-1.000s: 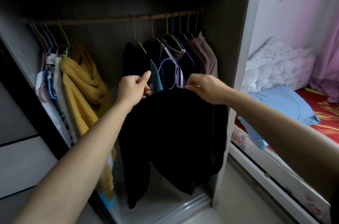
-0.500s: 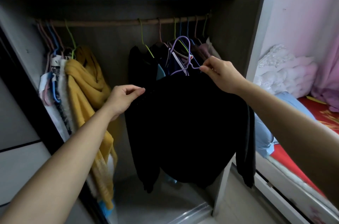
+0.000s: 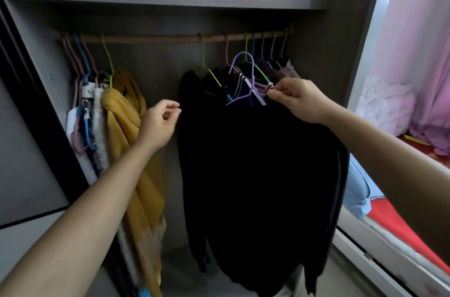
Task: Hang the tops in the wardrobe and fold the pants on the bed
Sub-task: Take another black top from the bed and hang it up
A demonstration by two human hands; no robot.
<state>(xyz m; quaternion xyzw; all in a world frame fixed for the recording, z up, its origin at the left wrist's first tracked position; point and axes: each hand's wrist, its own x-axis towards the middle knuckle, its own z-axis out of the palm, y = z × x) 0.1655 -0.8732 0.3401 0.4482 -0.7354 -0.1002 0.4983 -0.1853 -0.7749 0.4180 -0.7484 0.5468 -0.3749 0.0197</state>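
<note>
While right grip [image 3: 295, 99] pinches purple hanger [image 3: 253, 80] — higher now — left grip [image 3: 159, 124] at black top [image 3: 255, 175], hold unclear.

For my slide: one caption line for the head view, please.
Right hand holds a black long-sleeved top on a thin purple hanger below the brown wooden rail; left hand beside its shoulder.

We are seeing a pink curtain [image 3: 433, 92] hanging over the far right edge of the bed [image 3: 379, 260], its hem pooling on the red sheet [image 3: 389, 218]. A white frilly cushion [image 3: 382, 107] is lying just left of it against the pale wall [image 3: 399, 16], and a light blue pillow [image 3: 356, 189] is resting at the bed's left edge.
</note>
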